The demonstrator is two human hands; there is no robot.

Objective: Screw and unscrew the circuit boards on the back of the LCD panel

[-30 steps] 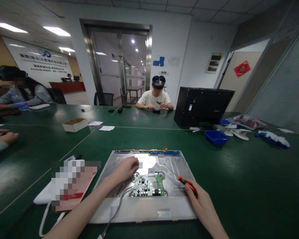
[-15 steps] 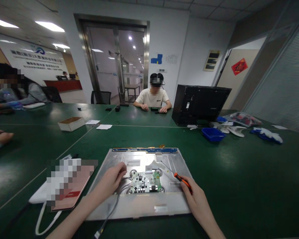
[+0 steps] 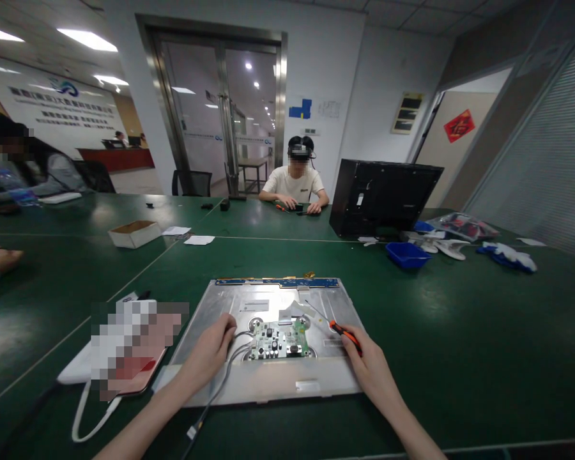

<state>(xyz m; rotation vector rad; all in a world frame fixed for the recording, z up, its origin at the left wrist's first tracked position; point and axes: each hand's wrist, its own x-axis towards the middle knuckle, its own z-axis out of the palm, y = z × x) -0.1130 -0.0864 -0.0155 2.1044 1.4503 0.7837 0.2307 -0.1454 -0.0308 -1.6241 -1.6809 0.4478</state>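
Note:
A bare metal display panel (image 3: pixel 278 383) lies back-side up on the green table. At its middle sits a green circuit board (image 3: pixel 280 340), with grey cables (image 3: pixel 220 383) running from its left side over the panel's near edge. My left hand (image 3: pixel 215 348) rests over the panel's left part beside those cables, fingers curled together; whether anything is between them is hidden. In my right hand (image 3: pixel 367 354) is a screwdriver (image 3: pixel 341 332) with an orange and black handle. Its shaft points up and left, above the panel near a white flat ribbon (image 3: pixel 290 313).
A phone (image 3: pixel 144 370) and a white device with a white cable (image 3: pixel 79 415) lie at left. Farther off are a small carton (image 3: pixel 135 235), a blue tray (image 3: pixel 407 255), gloves (image 3: pixel 510 257) and a black monitor (image 3: pixel 386 198). A person (image 3: pixel 294 185) sits opposite; others sit at left.
The view has shifted slightly. My left hand sits slightly farther from the board's cables; the screwdriver stays in my right hand. The person opposite now has an orange-handled tool by their hand.

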